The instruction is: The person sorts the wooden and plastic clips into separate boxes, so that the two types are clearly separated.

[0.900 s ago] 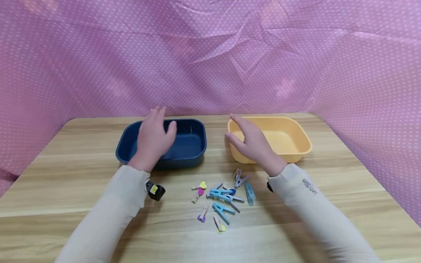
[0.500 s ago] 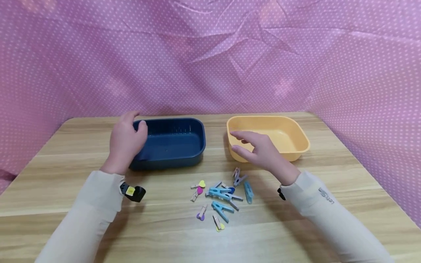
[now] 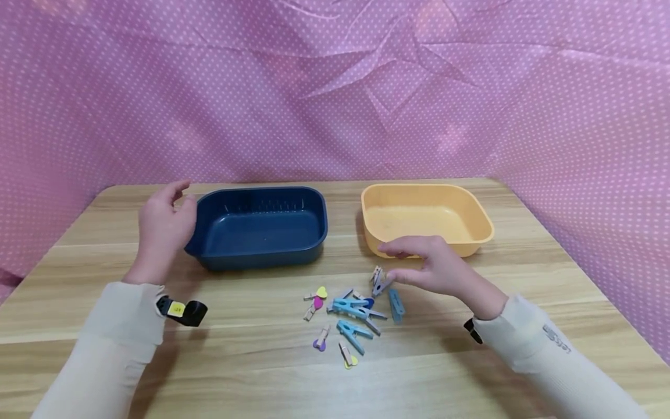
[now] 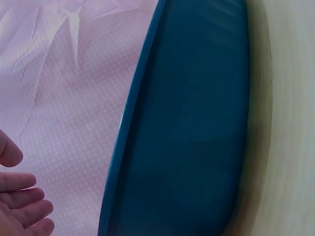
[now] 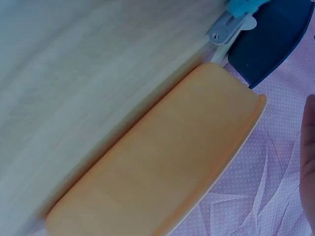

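Observation:
My left hand [image 3: 166,224] is at the left end of a dark blue bin [image 3: 262,259], thumb right by its rim, fingers loosely bent and holding nothing. In the left wrist view its fingertips [image 4: 42,206] show apart from the bin's wall. My right hand [image 3: 437,267] hovers in front of the yellow bin [image 3: 426,250], fingers loosely bent and nothing between them. Its thumb overlaps a grey-purple clothespin [image 3: 380,285] in the head view. A blue clothespin [image 3: 396,305] lies just below that hand. More blue clothespins [image 3: 352,334] are piled with grey ones on the table.
Several small wooden clips with heart shapes, such as a yellow-heart clip [image 3: 321,293] and a purple-heart clip [image 3: 320,340], lie left of and below the pile. Both bins stand along the back of the wooden table [image 3: 262,372]. A pink dotted cloth [image 3: 335,116] hangs behind.
My left hand has moved left from over the blue bin to its left end. My right hand has come back from the yellow bin toward the clothespins. The clips have stayed put.

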Demonstrator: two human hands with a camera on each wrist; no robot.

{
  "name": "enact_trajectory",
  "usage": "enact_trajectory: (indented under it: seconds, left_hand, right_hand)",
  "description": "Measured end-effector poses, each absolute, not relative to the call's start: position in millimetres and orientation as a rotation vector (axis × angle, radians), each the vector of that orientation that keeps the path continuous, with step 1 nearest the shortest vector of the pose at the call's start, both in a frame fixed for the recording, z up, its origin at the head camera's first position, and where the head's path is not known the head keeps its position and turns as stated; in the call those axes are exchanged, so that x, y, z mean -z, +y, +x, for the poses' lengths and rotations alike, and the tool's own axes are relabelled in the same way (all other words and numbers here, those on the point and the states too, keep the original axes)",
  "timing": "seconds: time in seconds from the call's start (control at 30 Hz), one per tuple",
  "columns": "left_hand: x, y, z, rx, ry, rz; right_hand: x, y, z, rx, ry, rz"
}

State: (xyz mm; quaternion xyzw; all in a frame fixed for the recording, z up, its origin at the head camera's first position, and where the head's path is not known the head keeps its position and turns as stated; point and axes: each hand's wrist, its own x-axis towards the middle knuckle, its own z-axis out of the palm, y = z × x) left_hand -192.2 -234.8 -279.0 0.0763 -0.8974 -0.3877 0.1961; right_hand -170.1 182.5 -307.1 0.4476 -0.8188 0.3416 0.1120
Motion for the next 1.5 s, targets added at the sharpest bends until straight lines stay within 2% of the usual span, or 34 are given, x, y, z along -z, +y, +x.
enact_trajectory:
  seconds: [0.43,0.93,1.27,1.5]
  left_hand:
    - [291.8,-246.1,-190.3,1.196,-2.495,0.368]
    - [317.5,-255.0,-188.2,1.29,-2.471,0.538]
    - [333.8,-249.9,-188.8,1.799,-2.169,0.645]
    - [335.8,-244.7,-189.5,1.628,-2.279,0.66]
  right_hand:
    - [325.8,198.5,-157.9,-1.072,-2.376,1.524]
    - [331.0,205.0,-153.7,-1.025,-2.568,1.612]
    - [334.7,204.8,-157.5,-0.895,-2.674,1.622]
    - [336.0,201.9,-158.5,-0.811,-2.726,1.626]
